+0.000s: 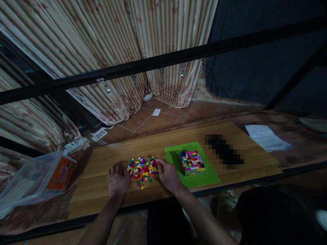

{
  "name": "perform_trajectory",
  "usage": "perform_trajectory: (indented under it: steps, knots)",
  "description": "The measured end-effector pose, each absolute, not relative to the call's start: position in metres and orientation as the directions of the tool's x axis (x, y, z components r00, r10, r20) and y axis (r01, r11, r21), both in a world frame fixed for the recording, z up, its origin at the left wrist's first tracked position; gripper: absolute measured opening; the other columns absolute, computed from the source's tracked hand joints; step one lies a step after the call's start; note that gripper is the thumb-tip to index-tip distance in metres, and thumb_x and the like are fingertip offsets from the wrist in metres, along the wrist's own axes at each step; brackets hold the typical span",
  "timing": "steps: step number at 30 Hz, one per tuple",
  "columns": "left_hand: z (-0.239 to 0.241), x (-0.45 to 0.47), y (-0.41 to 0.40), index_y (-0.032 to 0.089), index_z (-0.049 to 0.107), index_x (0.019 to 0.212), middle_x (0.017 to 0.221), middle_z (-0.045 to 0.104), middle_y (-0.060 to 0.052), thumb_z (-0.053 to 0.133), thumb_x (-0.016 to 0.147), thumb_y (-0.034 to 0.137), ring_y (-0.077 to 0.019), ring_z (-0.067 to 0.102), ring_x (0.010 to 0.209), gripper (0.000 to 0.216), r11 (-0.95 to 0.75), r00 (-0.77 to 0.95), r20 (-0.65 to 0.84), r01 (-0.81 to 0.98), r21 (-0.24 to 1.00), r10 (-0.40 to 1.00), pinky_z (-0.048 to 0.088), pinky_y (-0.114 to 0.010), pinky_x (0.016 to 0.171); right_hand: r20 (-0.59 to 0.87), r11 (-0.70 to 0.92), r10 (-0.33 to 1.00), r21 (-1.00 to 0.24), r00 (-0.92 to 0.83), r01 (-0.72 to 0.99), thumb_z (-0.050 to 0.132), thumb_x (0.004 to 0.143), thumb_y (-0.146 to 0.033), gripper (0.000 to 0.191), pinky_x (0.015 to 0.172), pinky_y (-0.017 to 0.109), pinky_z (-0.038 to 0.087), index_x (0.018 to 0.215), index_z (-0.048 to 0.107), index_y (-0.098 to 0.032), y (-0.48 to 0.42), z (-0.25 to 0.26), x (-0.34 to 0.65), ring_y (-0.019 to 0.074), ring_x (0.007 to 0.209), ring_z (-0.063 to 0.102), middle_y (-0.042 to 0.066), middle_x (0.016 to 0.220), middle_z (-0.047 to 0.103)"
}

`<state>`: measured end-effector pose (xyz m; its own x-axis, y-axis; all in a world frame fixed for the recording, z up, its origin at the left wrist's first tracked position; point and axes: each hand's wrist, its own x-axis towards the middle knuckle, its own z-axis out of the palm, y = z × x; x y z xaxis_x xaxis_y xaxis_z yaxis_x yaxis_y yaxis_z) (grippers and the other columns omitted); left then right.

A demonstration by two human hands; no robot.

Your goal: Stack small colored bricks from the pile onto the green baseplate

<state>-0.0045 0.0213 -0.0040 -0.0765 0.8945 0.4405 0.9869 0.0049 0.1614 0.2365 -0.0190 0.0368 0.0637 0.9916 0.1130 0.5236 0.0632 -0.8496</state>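
A loose pile of small coloured building bricks (144,169) lies on the wooden table between my hands. At the pile's left edge, my left hand (118,179) rests on the tabletop with its fingers curled in; whatever may be under them is hidden. My right hand (168,175) reaches to the right edge of the pile, thumb and fingers drawn together in a pinch. What sits between those fingertips is too small to make out. Right of that hand, a block built of many-coloured bricks (192,162) stands on a green studded baseplate (209,177).
A blurred dark object (224,149) lies right of the baseplate. White paper (267,137) is at the table's right end. To the left stands a clear plastic bin (28,177) with an orange label. A black bar (163,60) crosses the view beyond the wooden table (92,183).
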Motion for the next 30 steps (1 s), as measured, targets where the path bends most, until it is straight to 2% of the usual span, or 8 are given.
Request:
perform_trajectory:
  steps: [3,8,14,20,25,30]
  knots:
    - [-0.004,-0.004,0.021,0.011,0.064,0.11,0.115,0.065,-0.015,0.036,0.088,0.027,-0.0289,0.056,0.11,0.039,-0.012,-0.061,0.445,0.987,0.16,0.894,0.043,-0.043,0.098,0.107,0.053,0.991,-0.85,0.074,0.525,0.045,0.093,-0.018,0.029,0.081,0.029,0.05,0.115,0.063,-0.016,-0.024,0.046,0.243,0.0201,0.09,0.07,0.008,0.101,0.075]
    - [-0.004,-0.005,0.022,0.011,0.064,0.11,0.115,0.065,-0.016,0.036,0.088,0.029,-0.0288,0.056,0.111,0.04,-0.024,-0.052,0.449,0.987,0.161,0.892,0.042,-0.044,0.1,0.119,0.091,0.992,-0.901,0.039,0.424,0.039,0.096,-0.022,0.025,0.067,0.026,0.049,0.112,0.058,-0.02,-0.036,0.067,0.254,0.0162,0.073,0.07,0.005,0.089,0.074]
    - [-0.004,-0.008,0.023,0.011,0.063,0.112,0.117,0.065,-0.016,0.035,0.089,0.03,-0.028,0.056,0.114,0.041,-0.013,-0.055,0.426,0.988,0.155,0.903,0.041,-0.043,0.101,0.19,0.118,0.974,-0.886,0.12,0.449,0.037,0.097,-0.026,0.025,0.071,0.03,0.051,0.111,0.057,-0.021,-0.05,0.08,0.279,0.0186,0.078,0.069,0.005,0.086,0.072]
    - [0.0,-0.005,0.021,0.012,0.063,0.112,0.118,0.064,-0.015,0.036,0.089,0.03,-0.0287,0.055,0.114,0.04,-0.004,-0.06,0.433,0.989,0.145,0.899,0.042,-0.043,0.1,0.36,0.178,0.882,-0.852,0.304,0.492,0.049,0.092,-0.033,0.026,0.088,0.035,0.051,0.103,0.069,-0.022,-0.055,0.069,0.326,0.0208,0.1,0.065,0.009,0.104,0.071]
    - [0.001,-0.004,0.021,0.013,0.063,0.113,0.115,0.065,-0.015,0.039,0.087,0.028,-0.0295,0.055,0.112,0.038,-0.012,-0.066,0.427,0.984,0.179,0.902,0.042,-0.045,0.099,0.316,0.104,0.853,-0.882,0.415,0.459,0.053,0.089,-0.039,0.031,0.073,0.032,0.053,0.101,0.073,-0.019,-0.053,0.058,0.357,0.02,0.083,0.065,0.01,0.093,0.069]
    - [0.003,-0.004,0.021,0.015,0.063,0.114,0.116,0.064,-0.014,0.04,0.087,0.028,-0.0289,0.055,0.111,0.038,-0.016,-0.071,0.421,0.98,0.2,0.904,0.041,-0.045,0.1,0.269,0.051,0.867,-0.885,0.419,0.462,0.054,0.085,-0.034,0.028,0.07,0.032,0.052,0.098,0.074,-0.018,-0.047,0.051,0.36,0.0189,0.077,0.064,0.008,0.091,0.071]
